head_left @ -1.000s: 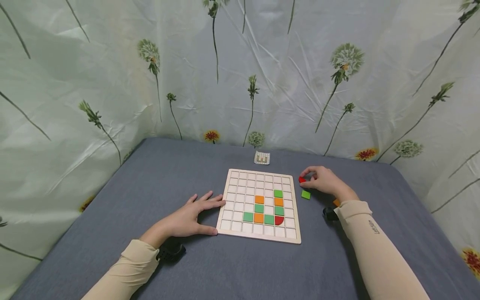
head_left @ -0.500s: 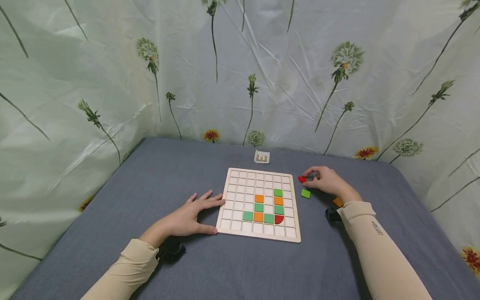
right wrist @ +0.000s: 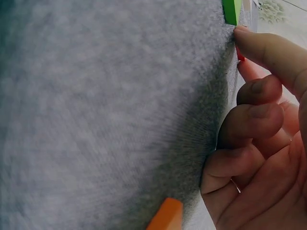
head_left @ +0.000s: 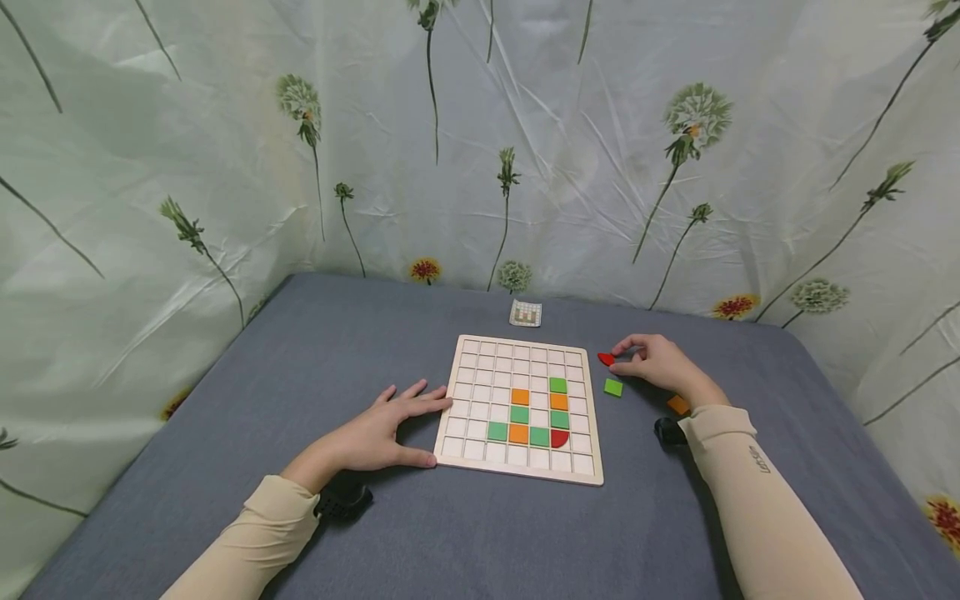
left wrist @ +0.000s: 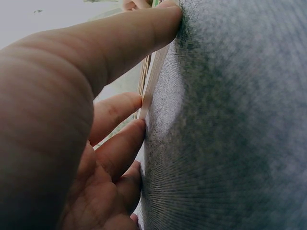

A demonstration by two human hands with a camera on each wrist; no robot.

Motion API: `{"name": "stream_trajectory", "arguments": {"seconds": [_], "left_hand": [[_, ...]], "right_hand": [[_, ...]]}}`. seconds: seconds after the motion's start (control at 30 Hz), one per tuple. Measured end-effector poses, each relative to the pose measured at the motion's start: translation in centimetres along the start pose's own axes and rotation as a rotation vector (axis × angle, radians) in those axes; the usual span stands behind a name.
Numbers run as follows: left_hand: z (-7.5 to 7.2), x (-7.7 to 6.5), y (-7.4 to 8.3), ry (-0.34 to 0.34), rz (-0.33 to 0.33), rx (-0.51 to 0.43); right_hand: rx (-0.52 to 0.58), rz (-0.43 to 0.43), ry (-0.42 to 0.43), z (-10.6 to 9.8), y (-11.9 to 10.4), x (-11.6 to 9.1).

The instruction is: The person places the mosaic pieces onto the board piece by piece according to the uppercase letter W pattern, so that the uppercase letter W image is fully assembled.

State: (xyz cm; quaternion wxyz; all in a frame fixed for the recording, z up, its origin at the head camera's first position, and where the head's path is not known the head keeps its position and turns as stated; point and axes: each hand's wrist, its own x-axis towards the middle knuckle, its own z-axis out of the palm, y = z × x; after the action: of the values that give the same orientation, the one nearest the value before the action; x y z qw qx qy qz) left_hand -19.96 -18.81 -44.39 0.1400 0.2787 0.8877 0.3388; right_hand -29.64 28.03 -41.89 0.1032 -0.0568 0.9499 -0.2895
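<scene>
The square wooden grid board (head_left: pixel 483 461) lies on the table. On it sit several green and orange square tiles and one red quarter-round tile (head_left: pixel 559 438). My left hand (head_left: pixel 378 433) spreads its fingers along the board's left edge; in the left wrist view its fingertips meet the board's side (left wrist: pixel 153 81). Off the board's right side, my right hand (head_left: pixel 660 367) has thumb and index finger at either side of a second red tile (head_left: pixel 606 359), pinching it low at the cloth. The right wrist view shows only a sliver of this red tile (right wrist: pixel 240 54) between the fingertips.
A loose green tile (head_left: pixel 613 387) lies just in front of the right fingertips. An orange tile (head_left: pixel 678 405) is beside the right wrist. Behind the board lies a small pattern card (head_left: pixel 526 313). A flowered curtain (head_left: pixel 420 167) hangs at the table's far edge.
The red tile at my right fingertips has turned and shows a more pointed outline. My right hand has shifted slightly right, uncovering more of the orange tile. My left hand stays at the board.
</scene>
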Motion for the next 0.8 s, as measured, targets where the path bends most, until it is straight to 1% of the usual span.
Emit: {"name": "stream_trajectory", "arguments": {"seconds": [0.27,0.47,0.8], "left_hand": [[-0.01,0.0,0.06,-0.001,0.001,-0.001],[0.02,-0.03,0.08,-0.004,0.0,-0.006],[0.01,-0.01,0.09,-0.003,-0.003,-0.003]], "right_hand": [[0.004,-0.017,0.013,0.06,0.21,-0.01],[0.001,-0.01,0.016,0.13,0.1,-0.12],[0.005,-0.022,0.025,-0.06,-0.69,-0.5]]}}
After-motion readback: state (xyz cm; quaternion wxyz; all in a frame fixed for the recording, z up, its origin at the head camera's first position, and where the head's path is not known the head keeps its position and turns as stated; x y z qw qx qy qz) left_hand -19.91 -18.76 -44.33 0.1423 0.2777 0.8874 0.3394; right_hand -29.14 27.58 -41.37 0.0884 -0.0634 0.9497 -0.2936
